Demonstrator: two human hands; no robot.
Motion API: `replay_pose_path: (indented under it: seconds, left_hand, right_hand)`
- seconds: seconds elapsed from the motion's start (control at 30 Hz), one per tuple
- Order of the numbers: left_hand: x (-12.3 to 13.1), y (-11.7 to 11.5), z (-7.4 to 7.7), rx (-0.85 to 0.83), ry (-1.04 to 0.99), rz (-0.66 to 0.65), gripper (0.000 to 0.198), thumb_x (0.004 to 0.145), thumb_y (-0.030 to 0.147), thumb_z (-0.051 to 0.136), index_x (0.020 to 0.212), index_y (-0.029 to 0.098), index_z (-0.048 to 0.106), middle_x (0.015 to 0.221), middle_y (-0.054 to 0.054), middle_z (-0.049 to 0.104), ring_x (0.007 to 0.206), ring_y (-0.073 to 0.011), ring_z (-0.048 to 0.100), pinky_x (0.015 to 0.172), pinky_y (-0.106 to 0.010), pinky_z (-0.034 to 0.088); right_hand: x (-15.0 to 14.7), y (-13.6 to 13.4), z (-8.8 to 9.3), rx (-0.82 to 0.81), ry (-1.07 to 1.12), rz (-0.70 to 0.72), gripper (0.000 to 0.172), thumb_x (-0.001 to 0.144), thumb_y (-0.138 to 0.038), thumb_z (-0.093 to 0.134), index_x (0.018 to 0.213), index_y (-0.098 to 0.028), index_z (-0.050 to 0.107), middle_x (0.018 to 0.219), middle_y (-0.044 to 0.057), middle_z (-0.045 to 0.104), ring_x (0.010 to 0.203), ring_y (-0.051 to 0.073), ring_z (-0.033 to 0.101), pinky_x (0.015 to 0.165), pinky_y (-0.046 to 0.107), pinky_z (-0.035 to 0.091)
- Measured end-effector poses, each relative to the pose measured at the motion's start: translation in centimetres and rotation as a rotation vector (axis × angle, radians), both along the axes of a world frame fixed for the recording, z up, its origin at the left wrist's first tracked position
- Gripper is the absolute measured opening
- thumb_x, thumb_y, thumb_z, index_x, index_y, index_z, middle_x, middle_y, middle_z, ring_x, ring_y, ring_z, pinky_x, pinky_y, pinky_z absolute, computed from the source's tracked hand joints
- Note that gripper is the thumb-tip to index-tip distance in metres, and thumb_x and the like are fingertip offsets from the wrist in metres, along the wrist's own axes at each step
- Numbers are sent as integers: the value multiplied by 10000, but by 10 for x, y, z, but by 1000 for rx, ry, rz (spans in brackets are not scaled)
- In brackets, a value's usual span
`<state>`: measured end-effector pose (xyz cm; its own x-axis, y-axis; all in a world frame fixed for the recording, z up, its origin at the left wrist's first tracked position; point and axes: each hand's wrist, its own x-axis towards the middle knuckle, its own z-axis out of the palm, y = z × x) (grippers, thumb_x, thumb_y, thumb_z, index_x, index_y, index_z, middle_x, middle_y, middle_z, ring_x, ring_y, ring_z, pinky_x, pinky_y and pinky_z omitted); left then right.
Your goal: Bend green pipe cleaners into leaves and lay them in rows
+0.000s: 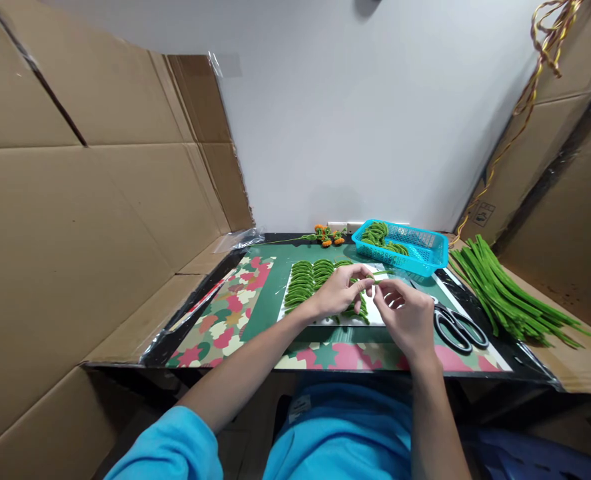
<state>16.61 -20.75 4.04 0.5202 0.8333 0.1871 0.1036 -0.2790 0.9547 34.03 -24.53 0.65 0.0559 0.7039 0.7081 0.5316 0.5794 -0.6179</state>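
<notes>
My left hand (340,291) and my right hand (406,313) meet above a white board (375,313), and both pinch one green pipe cleaner (376,275) between their fingertips. Rows of bent green pipe-cleaner loops (305,280) lie on the board just left of my left hand. Both hands are closed on the same green piece.
Black-handled scissors (458,327) lie right of my right hand. A blue basket (415,250) with green loops stands behind. A bundle of straight green pipe cleaners (505,297) lies at right. An orange-flowered stem (325,235) rests at the back. Cardboard walls (75,200) enclose both sides.
</notes>
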Motion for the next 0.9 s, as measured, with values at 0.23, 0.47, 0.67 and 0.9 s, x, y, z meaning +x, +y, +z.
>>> replay_pose_path:
  seconds: [0.23,0.47,0.67,0.9]
  left_hand:
    - [-1,-4,6,-27,-19,1,394,933,540,714,1007,169,605,836,20,635,490,-79,611,436,-192,412]
    - [-2,0,8,-123,-75,-10,451,888,578,749,978,157,614,808,1,663,460,-90,607,360,-189,325]
    - [-5,-1,12,-207,-122,-99,434,881,545,774,947,132,657,744,15,627,440,-72,559,366,-197,326]
    - [-4,-3,14,-226,-138,-92,422,876,527,786,953,131,661,746,14,634,433,-60,531,370,-193,298]
  right_hand:
    - [2,0,-2,-14,-3,27,135,963,-302,657,888,-221,736,754,11,760,553,154,664,559,265,500]
    - [6,-1,-2,63,28,97,94,976,-292,676,997,-223,736,787,12,760,567,147,663,547,270,534]
    - [10,-1,-2,127,-2,82,164,1009,-311,673,1141,-245,743,1022,59,774,694,160,695,535,273,546]
    - [10,0,-4,246,32,50,122,990,-209,720,1102,-237,761,1041,45,763,701,125,693,553,231,567]
